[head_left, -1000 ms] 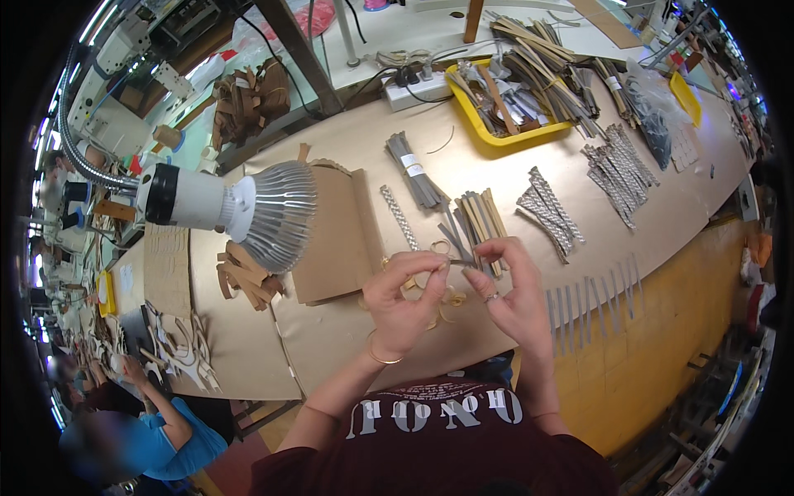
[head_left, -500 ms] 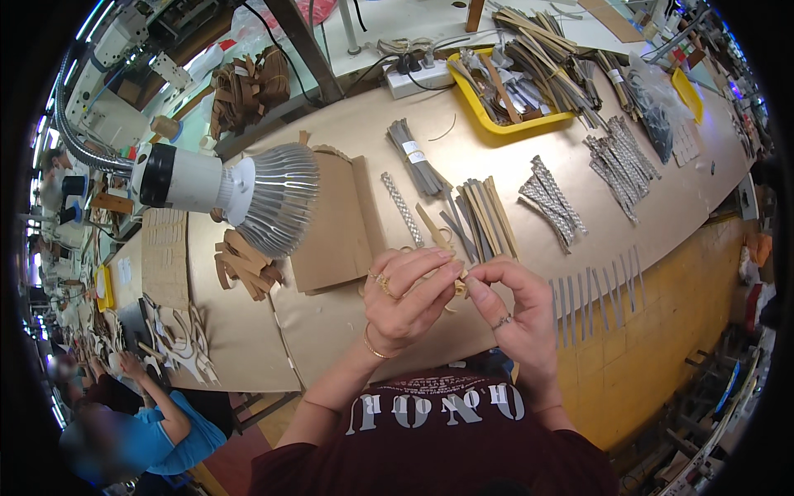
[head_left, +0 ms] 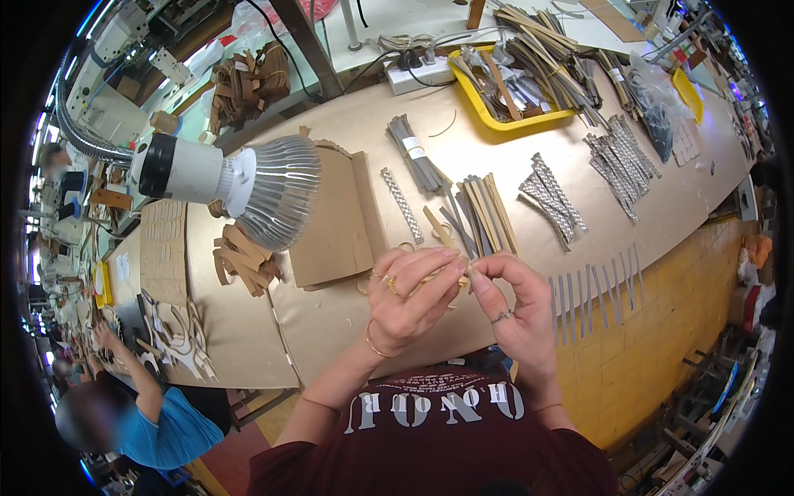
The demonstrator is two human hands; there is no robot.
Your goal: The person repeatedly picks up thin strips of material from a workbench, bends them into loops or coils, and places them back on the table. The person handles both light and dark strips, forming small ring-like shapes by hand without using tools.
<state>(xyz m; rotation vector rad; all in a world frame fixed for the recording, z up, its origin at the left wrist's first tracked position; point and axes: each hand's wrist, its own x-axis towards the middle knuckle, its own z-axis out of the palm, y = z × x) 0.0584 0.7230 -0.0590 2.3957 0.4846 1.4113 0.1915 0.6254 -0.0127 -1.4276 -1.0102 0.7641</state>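
Observation:
Close together over the table's near edge, both my hands work on a thin tan strip (head_left: pixel 437 225). My left hand (head_left: pixel 413 296) is closed around it, fingers bent over it; the strip's end sticks out beyond the fingers and pale curls show around them. The thumb and forefinger of my right hand (head_left: pixel 519 302) pinch it at the left fingertips. What lies under the left fingers is hidden. Just beyond my hands are a row of grey and tan strips (head_left: pixel 485 213), a single braided strip (head_left: pixel 401 205) and a banded grey bundle (head_left: pixel 413 153).
A lamp (head_left: pixel 273 192) hangs at left over brown cardboard (head_left: pixel 335 223) and brown strips (head_left: pixel 246 258). Braided pieces (head_left: pixel 552 202) lie at right, with a yellow tray (head_left: pixel 504 126) behind. Grey strips (head_left: pixel 591 298) line the front edge. A co-worker in blue (head_left: pixel 169 434) sits at lower left.
My hands stay in nearly the same place, with small finger movements; the strip's protruding end has shifted slightly. The co-worker at lower left has moved an arm and leaned.

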